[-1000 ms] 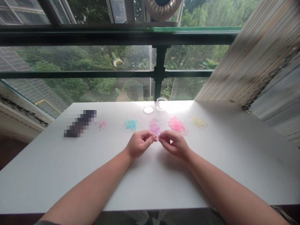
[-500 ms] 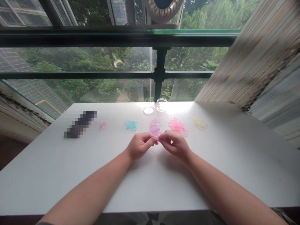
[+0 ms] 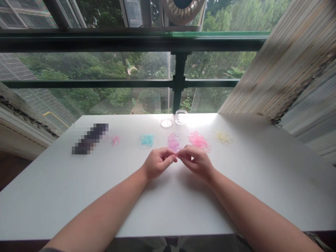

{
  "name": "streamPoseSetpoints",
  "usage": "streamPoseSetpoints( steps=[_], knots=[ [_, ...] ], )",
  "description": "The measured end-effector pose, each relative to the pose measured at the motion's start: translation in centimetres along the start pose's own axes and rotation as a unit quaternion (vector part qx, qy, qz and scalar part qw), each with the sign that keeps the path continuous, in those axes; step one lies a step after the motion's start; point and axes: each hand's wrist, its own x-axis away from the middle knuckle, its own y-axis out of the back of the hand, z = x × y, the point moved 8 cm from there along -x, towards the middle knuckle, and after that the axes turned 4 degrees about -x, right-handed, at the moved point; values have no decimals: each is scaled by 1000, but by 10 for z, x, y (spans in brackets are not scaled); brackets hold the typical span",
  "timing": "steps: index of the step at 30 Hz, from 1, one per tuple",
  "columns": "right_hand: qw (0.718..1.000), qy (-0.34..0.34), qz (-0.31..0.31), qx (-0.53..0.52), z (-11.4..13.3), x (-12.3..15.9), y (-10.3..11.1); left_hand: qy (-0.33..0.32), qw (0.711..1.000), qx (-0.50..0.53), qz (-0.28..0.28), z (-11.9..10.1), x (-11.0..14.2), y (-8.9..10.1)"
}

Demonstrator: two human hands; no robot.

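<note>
My left hand (image 3: pixel 156 162) and my right hand (image 3: pixel 196 160) meet fingertip to fingertip over the white table (image 3: pixel 78 189), both pinched closed on something tiny I cannot make out. Just beyond the fingertips lies a purple pile of small elastic bands (image 3: pixel 174 141). Beside it lie a pink pile (image 3: pixel 198 140), a yellow pile (image 3: pixel 223 137), a teal pile (image 3: pixel 146 140) and a small dark-pink pile (image 3: pixel 114 140).
A clear round jar (image 3: pixel 181 117) and its lid (image 3: pixel 166 122) stand at the table's far edge by the window railing (image 3: pixel 178 82). A dark blurred object (image 3: pixel 90 138) lies at the far left. A striped slanted wall (image 3: pixel 288 70) rises on the right.
Both hands stay pinched together in the same spot; the fingertips have shifted only slightly.
</note>
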Motion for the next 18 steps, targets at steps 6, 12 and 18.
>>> streamPoseSetpoints(
  steps=[6,12,18],
  knots=[
    [999,-32,1,-17,-5,2,-1,-4,999,-26,-23,-2,-1,4],
    [998,-43,33,-32,-8,3,-7,-13,999,-41,-32,-4,-1,5],
    [999,-32,24,-24,-7,1,-5,-14,999,-46,-25,-3,-1,3]
  ],
)
